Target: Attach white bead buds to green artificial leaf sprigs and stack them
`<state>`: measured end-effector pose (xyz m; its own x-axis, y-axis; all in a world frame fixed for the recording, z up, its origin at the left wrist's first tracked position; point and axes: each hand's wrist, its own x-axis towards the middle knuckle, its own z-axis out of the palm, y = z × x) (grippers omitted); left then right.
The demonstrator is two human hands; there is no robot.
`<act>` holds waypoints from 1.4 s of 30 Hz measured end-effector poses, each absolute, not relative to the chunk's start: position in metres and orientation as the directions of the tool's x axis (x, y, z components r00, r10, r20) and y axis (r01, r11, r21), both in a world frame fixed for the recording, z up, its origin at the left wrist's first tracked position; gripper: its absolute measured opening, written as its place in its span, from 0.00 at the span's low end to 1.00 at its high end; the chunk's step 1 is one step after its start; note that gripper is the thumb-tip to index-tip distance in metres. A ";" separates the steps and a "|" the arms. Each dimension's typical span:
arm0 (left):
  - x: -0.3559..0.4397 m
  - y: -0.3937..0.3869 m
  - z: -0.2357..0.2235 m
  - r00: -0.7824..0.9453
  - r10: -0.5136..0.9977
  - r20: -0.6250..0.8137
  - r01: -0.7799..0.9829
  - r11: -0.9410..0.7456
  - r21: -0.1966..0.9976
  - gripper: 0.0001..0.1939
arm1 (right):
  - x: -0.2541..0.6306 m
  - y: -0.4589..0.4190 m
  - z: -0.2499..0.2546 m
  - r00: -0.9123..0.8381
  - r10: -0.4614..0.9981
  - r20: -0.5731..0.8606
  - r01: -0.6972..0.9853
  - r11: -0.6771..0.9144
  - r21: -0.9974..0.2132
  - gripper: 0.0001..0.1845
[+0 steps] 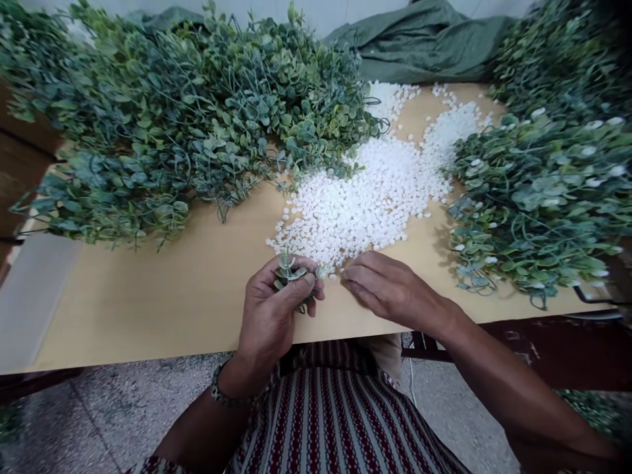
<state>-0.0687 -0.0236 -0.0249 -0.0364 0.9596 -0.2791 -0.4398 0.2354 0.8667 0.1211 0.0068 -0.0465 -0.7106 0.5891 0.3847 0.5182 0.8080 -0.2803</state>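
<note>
My left hand [271, 299] is closed around a small green artificial leaf sprig [288, 271], its leaves poking out above the thumb. To its right, my right hand [388, 286] rests low at the table edge of the bead pile, fingers bent together and their tips at the nearest beads. Whatever is between those fingertips is too small or hidden to make out. Directly beyond both hands spreads a heap of small white beads [355, 204] on the tan tabletop [148, 296].
A large mound of artificial greenery [197, 125] covers the back left. At the right lies another bunch of leafy stems [548, 197], some with white tips. Dark green cloth [429, 46] is bunched along the back wall. A pale sheet [37, 296] lies at the left end.
</note>
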 end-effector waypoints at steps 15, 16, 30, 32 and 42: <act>-0.065 -0.023 -0.027 0.059 0.957 -0.285 -0.529 0.273 0.804 0.08 | 0.115 0.012 -0.050 -0.707 0.596 0.381 0.560 0.801 -0.213 0.12; -0.065 -0.023 -0.028 0.062 0.958 -0.281 -0.533 0.270 0.802 0.09 | 0.115 0.011 -0.049 -0.674 0.619 0.404 0.565 0.784 -0.257 0.11; -0.047 -0.023 -0.026 0.126 0.956 -0.267 -0.497 0.293 0.817 0.06 | 0.110 -0.003 -0.044 -0.329 0.944 0.034 -0.213 -0.039 -0.976 0.04; -0.044 -0.023 -0.029 0.122 0.964 -0.234 -0.487 0.264 0.832 0.06 | 0.109 -0.004 -0.045 -0.319 0.946 0.048 -0.202 -0.019 -0.979 0.04; -0.034 -0.026 -0.034 0.001 0.994 -0.108 -0.430 0.098 0.897 0.06 | 0.098 -0.020 -0.045 -0.128 0.980 0.149 -0.137 0.132 -0.982 0.02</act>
